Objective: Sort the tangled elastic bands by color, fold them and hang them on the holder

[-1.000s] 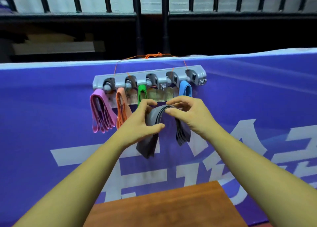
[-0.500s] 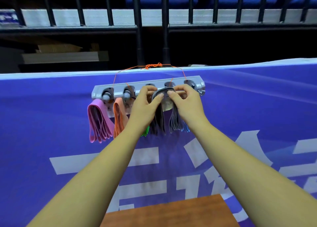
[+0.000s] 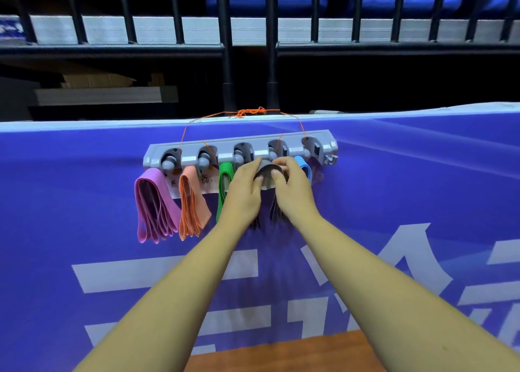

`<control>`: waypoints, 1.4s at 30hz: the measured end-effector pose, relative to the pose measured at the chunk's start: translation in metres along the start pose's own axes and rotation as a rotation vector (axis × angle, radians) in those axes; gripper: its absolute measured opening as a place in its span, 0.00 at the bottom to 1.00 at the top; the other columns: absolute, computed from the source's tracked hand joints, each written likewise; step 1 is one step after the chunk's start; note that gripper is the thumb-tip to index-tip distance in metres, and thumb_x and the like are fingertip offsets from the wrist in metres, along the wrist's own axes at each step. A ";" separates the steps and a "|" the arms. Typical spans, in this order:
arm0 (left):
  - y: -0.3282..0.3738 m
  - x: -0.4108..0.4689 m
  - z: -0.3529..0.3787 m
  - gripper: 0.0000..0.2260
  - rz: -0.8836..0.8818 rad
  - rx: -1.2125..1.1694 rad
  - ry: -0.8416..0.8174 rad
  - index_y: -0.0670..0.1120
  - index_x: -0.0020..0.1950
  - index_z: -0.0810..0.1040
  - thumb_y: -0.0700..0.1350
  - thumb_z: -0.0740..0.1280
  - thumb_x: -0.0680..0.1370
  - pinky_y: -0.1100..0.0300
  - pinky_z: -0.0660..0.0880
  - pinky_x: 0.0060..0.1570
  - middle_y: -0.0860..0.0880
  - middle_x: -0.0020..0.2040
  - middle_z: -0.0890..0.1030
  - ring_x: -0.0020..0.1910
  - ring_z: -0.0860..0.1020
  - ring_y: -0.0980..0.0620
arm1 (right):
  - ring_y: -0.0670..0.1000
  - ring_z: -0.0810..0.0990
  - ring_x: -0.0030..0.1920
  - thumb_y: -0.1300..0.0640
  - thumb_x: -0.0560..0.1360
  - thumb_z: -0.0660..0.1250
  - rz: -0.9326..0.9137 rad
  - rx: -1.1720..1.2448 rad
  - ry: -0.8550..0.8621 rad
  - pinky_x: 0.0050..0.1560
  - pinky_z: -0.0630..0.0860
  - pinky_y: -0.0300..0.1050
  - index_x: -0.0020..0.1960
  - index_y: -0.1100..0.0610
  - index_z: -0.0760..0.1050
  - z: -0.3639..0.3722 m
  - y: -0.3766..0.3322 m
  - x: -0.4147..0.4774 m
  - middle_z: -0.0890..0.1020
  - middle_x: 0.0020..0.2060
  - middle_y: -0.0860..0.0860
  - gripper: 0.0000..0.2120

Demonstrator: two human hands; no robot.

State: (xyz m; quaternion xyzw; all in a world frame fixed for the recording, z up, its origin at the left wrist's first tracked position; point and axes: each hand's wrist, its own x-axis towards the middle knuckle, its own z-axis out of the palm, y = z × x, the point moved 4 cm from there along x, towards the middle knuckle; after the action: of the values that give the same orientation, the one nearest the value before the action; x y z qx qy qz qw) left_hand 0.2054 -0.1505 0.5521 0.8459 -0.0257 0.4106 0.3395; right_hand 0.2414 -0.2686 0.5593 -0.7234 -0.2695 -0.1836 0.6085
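Observation:
A grey holder (image 3: 239,146) with several pegs hangs by orange string on a purple banner. Folded bands hang from it: pink (image 3: 153,205) at the far left, then orange (image 3: 192,202), green (image 3: 224,183) and blue (image 3: 305,169). Both hands pinch a folded bundle of dark grey bands (image 3: 266,170) just under the fourth peg, between green and blue. My left hand (image 3: 244,194) grips its left side and my right hand (image 3: 292,191) its right side. The bundle's lower ends hang down behind my wrists.
The purple banner (image 3: 394,202) with large white characters covers a barrier. Behind it run dark railings (image 3: 228,48) and blue seats. A brown wooden tabletop (image 3: 281,354) shows at the bottom edge.
Both hands have lifted the dark grey bundle from below the holder up to the fourth peg. My view has tilted so the holder sits lower in the frame.

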 end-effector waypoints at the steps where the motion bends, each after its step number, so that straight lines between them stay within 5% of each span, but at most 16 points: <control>1: -0.002 -0.001 0.001 0.21 0.010 0.010 -0.006 0.43 0.74 0.67 0.35 0.58 0.81 0.82 0.54 0.59 0.44 0.71 0.70 0.70 0.68 0.50 | 0.46 0.78 0.54 0.60 0.80 0.61 -0.006 -0.010 -0.012 0.55 0.74 0.41 0.59 0.53 0.74 -0.001 0.004 0.000 0.80 0.52 0.47 0.10; 7: -0.001 -0.004 -0.002 0.19 0.046 0.005 0.069 0.43 0.72 0.71 0.42 0.62 0.82 0.83 0.55 0.59 0.45 0.65 0.69 0.59 0.66 0.62 | 0.41 0.77 0.54 0.60 0.79 0.63 -0.036 -0.033 -0.069 0.55 0.73 0.34 0.62 0.52 0.75 -0.004 0.008 0.000 0.80 0.52 0.43 0.12; 12: 0.003 -0.002 -0.008 0.15 0.113 -0.047 0.150 0.45 0.66 0.76 0.37 0.62 0.80 0.63 0.70 0.62 0.48 0.60 0.79 0.60 0.75 0.53 | 0.40 0.78 0.52 0.56 0.80 0.63 -0.063 -0.002 -0.051 0.49 0.70 0.23 0.62 0.56 0.77 -0.003 0.008 0.001 0.81 0.53 0.45 0.12; 21: -0.003 -0.002 -0.015 0.13 0.054 -0.091 0.146 0.47 0.63 0.80 0.39 0.63 0.81 0.69 0.69 0.60 0.53 0.58 0.80 0.59 0.76 0.57 | 0.42 0.80 0.53 0.56 0.79 0.64 -0.044 0.066 0.042 0.57 0.75 0.35 0.58 0.54 0.81 0.001 0.002 0.004 0.83 0.51 0.45 0.10; 31: -0.006 -0.006 -0.009 0.10 -0.079 -0.163 0.198 0.47 0.59 0.81 0.43 0.65 0.80 0.63 0.76 0.56 0.54 0.55 0.83 0.53 0.80 0.60 | 0.44 0.80 0.52 0.58 0.79 0.63 0.004 0.054 0.096 0.54 0.76 0.35 0.56 0.55 0.80 0.004 0.006 0.001 0.83 0.50 0.46 0.09; 38: -0.002 -0.019 -0.013 0.19 -0.073 -0.127 -0.015 0.47 0.66 0.76 0.37 0.64 0.76 0.70 0.73 0.57 0.51 0.61 0.80 0.59 0.78 0.58 | 0.45 0.78 0.52 0.60 0.80 0.61 0.013 -0.067 0.022 0.53 0.73 0.36 0.59 0.55 0.77 0.000 -0.002 -0.011 0.82 0.49 0.46 0.11; 40: -0.001 -0.028 -0.022 0.16 -0.099 -0.095 -0.079 0.47 0.63 0.77 0.37 0.64 0.76 0.75 0.71 0.54 0.52 0.59 0.81 0.56 0.78 0.59 | 0.48 0.79 0.54 0.60 0.79 0.59 0.025 -0.130 0.009 0.56 0.75 0.42 0.59 0.54 0.77 -0.003 -0.003 -0.019 0.83 0.50 0.48 0.12; 42: -0.003 -0.035 -0.036 0.11 -0.126 -0.083 -0.123 0.50 0.57 0.79 0.39 0.65 0.77 0.67 0.74 0.57 0.53 0.54 0.82 0.53 0.79 0.58 | 0.48 0.78 0.53 0.59 0.79 0.59 0.029 -0.181 -0.009 0.56 0.74 0.42 0.62 0.55 0.76 -0.009 -0.006 -0.027 0.82 0.50 0.48 0.14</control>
State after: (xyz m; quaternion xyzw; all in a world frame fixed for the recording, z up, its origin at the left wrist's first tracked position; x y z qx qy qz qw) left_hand 0.1594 -0.1350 0.5409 0.8545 -0.0102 0.3345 0.3974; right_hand 0.2172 -0.2810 0.5494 -0.7803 -0.2439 -0.1950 0.5419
